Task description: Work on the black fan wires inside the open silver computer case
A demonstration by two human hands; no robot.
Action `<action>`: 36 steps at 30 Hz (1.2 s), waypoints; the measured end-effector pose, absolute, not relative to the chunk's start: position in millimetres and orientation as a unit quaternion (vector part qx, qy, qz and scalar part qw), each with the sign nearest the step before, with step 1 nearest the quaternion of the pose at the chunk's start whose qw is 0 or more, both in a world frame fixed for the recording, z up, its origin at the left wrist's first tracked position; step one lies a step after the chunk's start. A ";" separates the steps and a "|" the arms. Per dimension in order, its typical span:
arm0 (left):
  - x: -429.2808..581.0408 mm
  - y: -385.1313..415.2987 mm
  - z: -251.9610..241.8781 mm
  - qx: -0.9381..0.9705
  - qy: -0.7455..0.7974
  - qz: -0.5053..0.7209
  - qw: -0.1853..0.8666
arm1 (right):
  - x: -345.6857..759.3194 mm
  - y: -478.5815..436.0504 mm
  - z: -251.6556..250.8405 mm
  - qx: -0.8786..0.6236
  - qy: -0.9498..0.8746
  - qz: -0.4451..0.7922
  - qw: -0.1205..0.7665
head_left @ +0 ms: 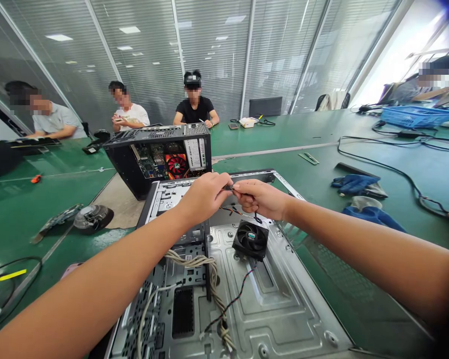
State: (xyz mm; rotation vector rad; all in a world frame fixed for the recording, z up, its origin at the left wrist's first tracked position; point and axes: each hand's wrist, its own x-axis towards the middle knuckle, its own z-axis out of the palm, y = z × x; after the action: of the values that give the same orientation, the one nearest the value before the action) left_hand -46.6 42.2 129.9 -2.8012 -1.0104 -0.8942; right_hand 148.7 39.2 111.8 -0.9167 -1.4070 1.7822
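An open grey computer case [284, 309] lies flat on the green table in front of me. My left hand [202, 196] and my right hand [260, 198] meet above its far end, both pinched on a thin black cable [230, 188]. Thin wires hang from my right hand towards a small black cooling fan [250, 239] that rests on the case floor just below. A braided bundle of beige cables [209, 274] runs along the case beside the drive cage.
A second black computer case [160, 154] with a red fan stands open behind mine. A loose cooler and circuit board [92, 218] lie at left, blue gloves [355, 183] and black cables at right, a blue basket [415, 117] far right. Three people sit across the table.
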 end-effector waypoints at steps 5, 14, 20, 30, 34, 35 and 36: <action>-45.8 40.9 130.4 -0.895 -0.358 -0.259 0.053 | 147.6 39.9 110.2 -0.351 -0.557 0.671 0.342; -43.8 40.4 131.7 -0.886 -0.398 -0.209 0.116 | 146.3 38.2 112.1 -0.375 -0.580 0.641 0.336; -45.1 40.3 131.1 -0.884 -0.393 -0.237 0.090 | 146.6 37.6 113.1 -0.362 -0.564 0.663 0.334; -45.5 39.9 132.4 -0.876 -0.408 -0.242 0.088 | 146.7 37.9 113.8 -0.385 -0.540 0.679 0.314; -46.4 40.8 131.4 -0.875 -0.412 -0.242 0.078 | 145.5 37.9 113.5 -0.381 -0.558 0.661 0.325; -46.8 41.1 131.1 -0.875 -0.411 -0.245 0.071 | 145.2 38.0 113.1 -0.383 -0.564 0.655 0.326; -47.2 41.4 130.6 -0.876 -0.408 -0.248 0.062 | 144.8 38.0 112.7 -0.388 -0.570 0.646 0.327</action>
State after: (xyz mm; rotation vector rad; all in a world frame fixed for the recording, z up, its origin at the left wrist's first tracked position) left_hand -47.2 41.4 130.6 -2.6494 -1.2348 -0.7496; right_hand 144.8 38.0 112.7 -1.0151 -1.4934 1.6933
